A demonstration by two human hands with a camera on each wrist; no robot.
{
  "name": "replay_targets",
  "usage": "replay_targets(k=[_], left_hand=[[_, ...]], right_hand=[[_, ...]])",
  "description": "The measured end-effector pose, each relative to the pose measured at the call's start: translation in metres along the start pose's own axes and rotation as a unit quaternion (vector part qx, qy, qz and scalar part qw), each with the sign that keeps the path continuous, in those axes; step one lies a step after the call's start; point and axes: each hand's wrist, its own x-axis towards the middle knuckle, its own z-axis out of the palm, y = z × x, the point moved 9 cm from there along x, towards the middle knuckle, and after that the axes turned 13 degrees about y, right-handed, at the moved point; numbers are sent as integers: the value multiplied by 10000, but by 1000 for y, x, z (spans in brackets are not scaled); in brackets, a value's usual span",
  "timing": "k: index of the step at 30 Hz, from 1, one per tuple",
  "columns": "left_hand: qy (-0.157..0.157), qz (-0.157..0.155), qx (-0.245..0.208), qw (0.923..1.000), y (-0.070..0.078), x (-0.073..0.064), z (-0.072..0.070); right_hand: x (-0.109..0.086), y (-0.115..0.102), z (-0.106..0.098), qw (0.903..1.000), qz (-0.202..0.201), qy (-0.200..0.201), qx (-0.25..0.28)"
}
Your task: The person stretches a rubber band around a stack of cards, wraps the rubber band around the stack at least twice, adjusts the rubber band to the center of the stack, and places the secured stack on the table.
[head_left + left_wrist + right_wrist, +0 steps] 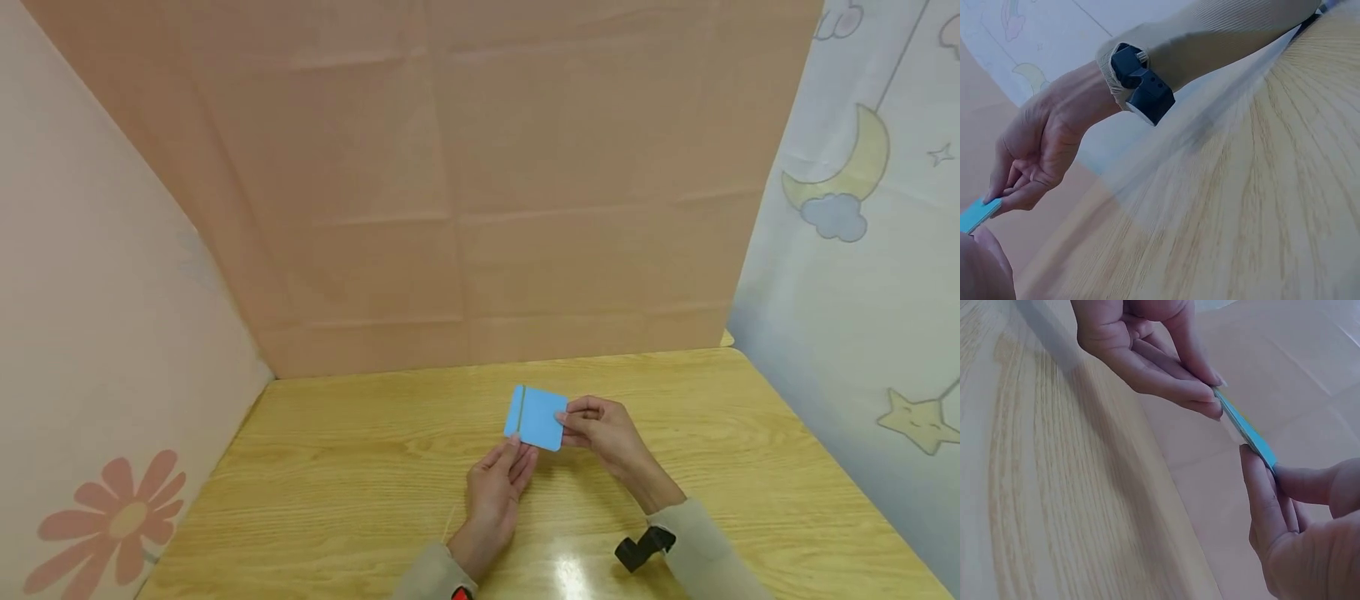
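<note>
A small square blue notebook with rounded corners is held over the table, tilted toward the head camera. A narrow yellowish band runs down its left side. My left hand grips the near edge by the lower left corner, thumb on the cover and fingers behind. With thumb and fingers my right hand pinches the right edge. Seen nearly edge-on in the right wrist view, the notebook is thin and spans both hands' fingertips. Only part of the notebook shows in the left wrist view.
The wood-grain table ends against an upright tan cloth at the back. Printed panels stand at both sides, a flower on the left one and a moon on the right. A black wrist camera juts from the right sleeve.
</note>
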Motion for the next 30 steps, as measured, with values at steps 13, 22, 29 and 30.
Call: replay_targets(k=[13, 22, 29, 30], left_hand=[[-179, -107, 10, 9998, -5, -5, 5], [-347, -133, 135, 9992, -4, -5, 5], [-169, 61, 128, 9998, 1, 1, -2], [-132, 98, 109, 9998, 2, 1, -2]], right_hand=[[-2, 1, 7, 9999, -60, 134, 5], [-3, -3, 10, 9999, -121, 43, 61], [-2, -2, 10, 9999, -43, 52, 156], [-2, -1, 10, 9999, -41, 63, 155]])
